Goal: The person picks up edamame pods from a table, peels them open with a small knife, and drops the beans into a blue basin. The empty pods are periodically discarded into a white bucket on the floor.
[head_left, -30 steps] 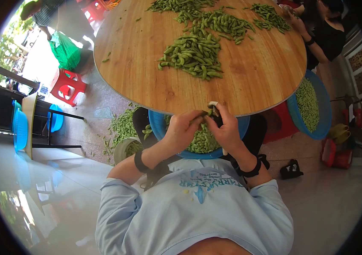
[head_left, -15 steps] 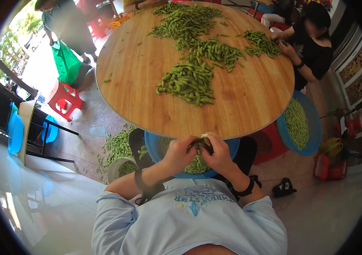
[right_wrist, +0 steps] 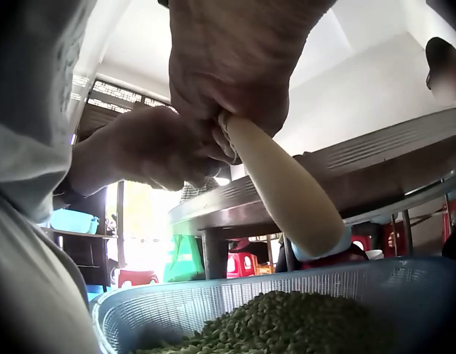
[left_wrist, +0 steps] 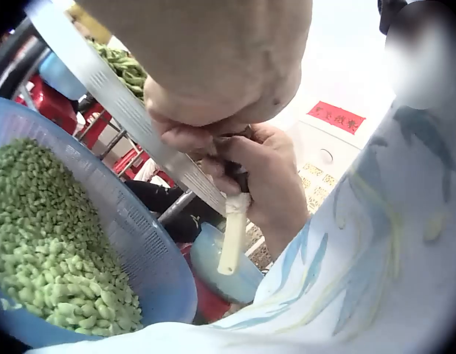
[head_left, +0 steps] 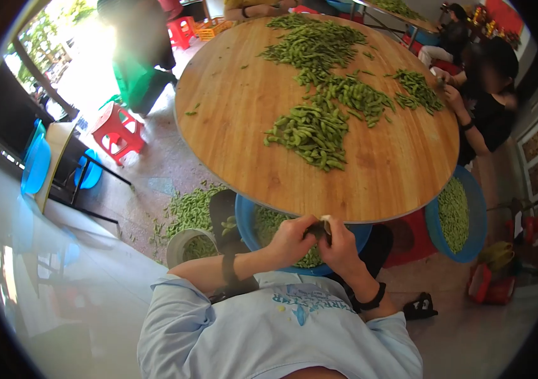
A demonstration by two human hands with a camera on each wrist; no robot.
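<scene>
Both hands meet at the table's near edge, above a blue basket (head_left: pixel 241 221) of shelled green beans (left_wrist: pixel 73 287). My right hand (head_left: pixel 340 251) grips a tool by its pale handle (right_wrist: pixel 291 188), which sticks out below the fist; fingers hide its working end. Beside it, the curled fingers of my left hand (head_left: pixel 289 243) pinch what looks like a pod, mostly hidden, against the right fingers. In the left wrist view the handle (left_wrist: pixel 234 234) hangs under the right hand (left_wrist: pixel 276 181). Green pods (head_left: pixel 312 136) lie heaped on the round wooden table (head_left: pixel 237 126).
A pale bucket (head_left: pixel 174 249) and scattered pods (head_left: pixel 190 211) are on the floor at left. Another blue basket of beans (head_left: pixel 453 218) stands at right, near a seated person in black (head_left: pixel 493 95). A red stool (head_left: pixel 117 132) is at the far left.
The head view has shifted, so the table and pod heaps appear lower than a second ago. Both hands stay close together, their fingers slightly rearranged. The person with the green bag has moved in view.
</scene>
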